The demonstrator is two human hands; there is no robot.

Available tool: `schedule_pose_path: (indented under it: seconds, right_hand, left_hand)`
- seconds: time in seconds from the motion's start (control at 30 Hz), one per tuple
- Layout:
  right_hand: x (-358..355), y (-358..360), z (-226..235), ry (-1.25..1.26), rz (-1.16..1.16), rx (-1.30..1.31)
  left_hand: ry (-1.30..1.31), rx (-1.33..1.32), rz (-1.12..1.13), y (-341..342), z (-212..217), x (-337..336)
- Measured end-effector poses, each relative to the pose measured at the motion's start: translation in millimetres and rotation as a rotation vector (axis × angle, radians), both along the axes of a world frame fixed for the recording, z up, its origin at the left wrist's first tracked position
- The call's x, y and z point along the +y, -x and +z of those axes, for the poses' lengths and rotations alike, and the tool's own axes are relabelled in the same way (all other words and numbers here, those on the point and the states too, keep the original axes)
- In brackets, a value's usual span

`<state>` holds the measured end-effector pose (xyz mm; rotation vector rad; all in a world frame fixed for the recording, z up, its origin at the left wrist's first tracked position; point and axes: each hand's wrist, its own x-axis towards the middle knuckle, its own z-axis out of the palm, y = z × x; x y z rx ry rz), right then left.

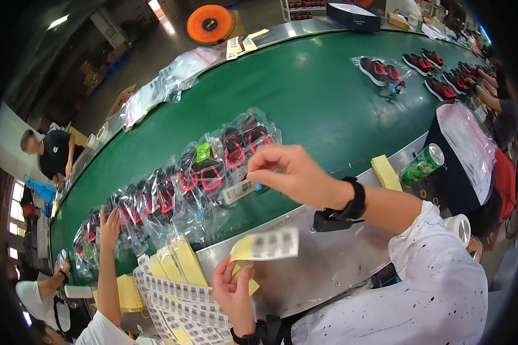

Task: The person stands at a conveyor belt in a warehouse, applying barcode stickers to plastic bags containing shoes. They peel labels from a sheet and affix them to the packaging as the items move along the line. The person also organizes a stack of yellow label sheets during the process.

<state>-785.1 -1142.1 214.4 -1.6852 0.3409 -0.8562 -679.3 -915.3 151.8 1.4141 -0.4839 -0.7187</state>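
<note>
My right hand (293,175) is raised over the near side of the green conveyor belt (322,92), thumb and forefinger pinched together. A white barcode sticker (237,192) hangs at those fingertips, just above the plastic-bagged shoes. My left hand (234,293), lower down over the metal edge, grips a yellow-backed sheet of barcode stickers (265,245), slightly blurred. Black-and-red shoes in clear bags (235,146) lie in a row along the belt, one bearing a green tag (203,152). More sticker sheets (178,296) are spread beside my left hand.
A co-worker's hand (109,227) reaches onto the bagged shoes at left. Along the metal ledge (351,253) are a yellow pad (386,172), a green can (422,164) and a dark box with plastic bags (466,138). Unbagged shoes (440,87) sit at far right.
</note>
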Motion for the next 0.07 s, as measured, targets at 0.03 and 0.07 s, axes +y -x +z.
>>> schedule_pose_path:
  seconds: [0.03, 0.07]
  right_hand:
    - [-4.9, 1.6, -4.9, 0.063, 0.021, -0.032]
    - [-9.5, 2.4, -11.6, 0.125, 0.044, -0.065]
  left_hand:
    - [0.006, 0.022, -0.023, -1.9, -6.9, 1.5]
    - [-0.009, 0.028, -0.014, -1.3, -9.5, 5.1]
